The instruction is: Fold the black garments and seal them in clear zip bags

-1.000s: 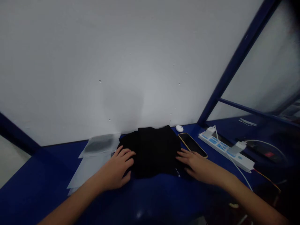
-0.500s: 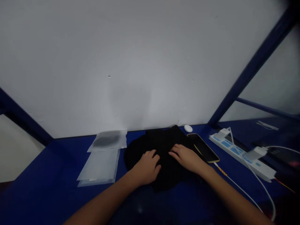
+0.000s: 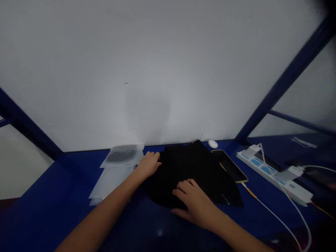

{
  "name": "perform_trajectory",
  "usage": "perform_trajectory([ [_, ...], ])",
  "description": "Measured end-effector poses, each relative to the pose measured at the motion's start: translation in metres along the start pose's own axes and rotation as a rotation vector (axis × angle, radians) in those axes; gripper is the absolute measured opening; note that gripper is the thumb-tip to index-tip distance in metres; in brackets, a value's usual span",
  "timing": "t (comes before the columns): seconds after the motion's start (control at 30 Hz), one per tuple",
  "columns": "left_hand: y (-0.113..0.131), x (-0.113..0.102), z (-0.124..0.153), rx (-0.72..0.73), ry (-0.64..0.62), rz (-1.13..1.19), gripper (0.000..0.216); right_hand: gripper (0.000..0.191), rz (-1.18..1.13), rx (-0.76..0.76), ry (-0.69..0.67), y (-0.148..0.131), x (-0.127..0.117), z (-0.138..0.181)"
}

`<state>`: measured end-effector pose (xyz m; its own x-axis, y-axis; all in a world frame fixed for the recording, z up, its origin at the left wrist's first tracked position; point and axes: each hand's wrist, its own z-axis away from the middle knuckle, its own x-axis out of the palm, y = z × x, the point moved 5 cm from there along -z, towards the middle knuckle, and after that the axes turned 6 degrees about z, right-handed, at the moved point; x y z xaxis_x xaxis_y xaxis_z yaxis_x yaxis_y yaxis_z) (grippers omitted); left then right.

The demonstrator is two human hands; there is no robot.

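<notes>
The folded black garment [image 3: 195,164] lies on the blue bench [image 3: 65,196], right hand [image 3: 193,204] spread flat on its near edge, left hand [image 3: 149,163] curled at its far-left edge (pinching or not, I cannot tell), so a sideways tug could drag the phone [image 3: 231,167] lying against its right side.

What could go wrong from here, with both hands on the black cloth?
The black cloth lies against the phone; dragging it could push the phone or tug its cable.
The left hand sits beside the plastic bags; a sweep could scatter them.
The right hand presses only the near edge, so the cloth might bunch.
</notes>
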<state>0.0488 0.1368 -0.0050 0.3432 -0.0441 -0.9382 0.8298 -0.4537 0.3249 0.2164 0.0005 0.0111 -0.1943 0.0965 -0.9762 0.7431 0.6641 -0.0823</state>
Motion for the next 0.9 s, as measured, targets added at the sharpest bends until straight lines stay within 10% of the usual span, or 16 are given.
perform_trajectory([
  [0.13, -0.005, -0.006, -0.009, -0.017, 0.029, 0.027, 0.005, 0.007, 0.139, -0.088, 0.09, -0.016, 0.009, -0.013],
  [0.33, -0.009, -0.041, -0.016, -0.032, 0.142, -0.042, 0.025, 0.021, 0.148, -0.092, 0.338, -0.023, -0.019, -0.016],
  [0.53, 0.026, -0.032, 0.003, 0.042, 0.196, -0.081, 0.033, 0.016, 0.11, -0.179, 0.081, -0.042, -0.005, -0.018],
  [0.9, 0.054, 0.049, 0.063, 0.108, 0.046, -0.02, 0.062, 0.075, 0.073, 0.409, -0.092, 0.089, 0.025, 0.069],
])
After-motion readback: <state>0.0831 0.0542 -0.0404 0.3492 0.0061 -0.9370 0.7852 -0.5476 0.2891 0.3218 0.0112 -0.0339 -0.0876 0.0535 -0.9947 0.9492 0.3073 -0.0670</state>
